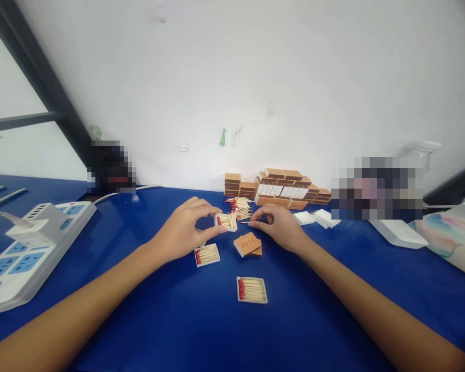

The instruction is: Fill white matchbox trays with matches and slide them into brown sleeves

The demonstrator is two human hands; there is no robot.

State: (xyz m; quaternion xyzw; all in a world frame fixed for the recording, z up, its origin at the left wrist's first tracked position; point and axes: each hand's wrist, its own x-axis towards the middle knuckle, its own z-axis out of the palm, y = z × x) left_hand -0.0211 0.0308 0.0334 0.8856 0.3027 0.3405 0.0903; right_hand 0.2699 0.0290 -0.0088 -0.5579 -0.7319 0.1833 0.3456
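My left hand [189, 227] grips a small white matchbox tray [232, 226] between thumb and fingers, with red-tipped matches inside it. Just right of the tray, my right hand [275, 223] pinches a single match [246, 222] by its end. Behind both hands lies a loose pile of matches [241, 205]. Below my left hand sits a matchbox tray filled with matches [207, 255]. Another filled tray [252, 290] lies nearer to me. Two brown matchbox sleeves [247, 244] rest stacked askew between the hands.
Brown matchboxes [281, 186] are stacked along the white wall. White pieces [325, 218], perhaps trays, lie right of my right hand. A white power strip [34, 248] with a plugged-in adapter stands at the left. A white device [399, 233] and a colourful item [449, 232] are at the right.
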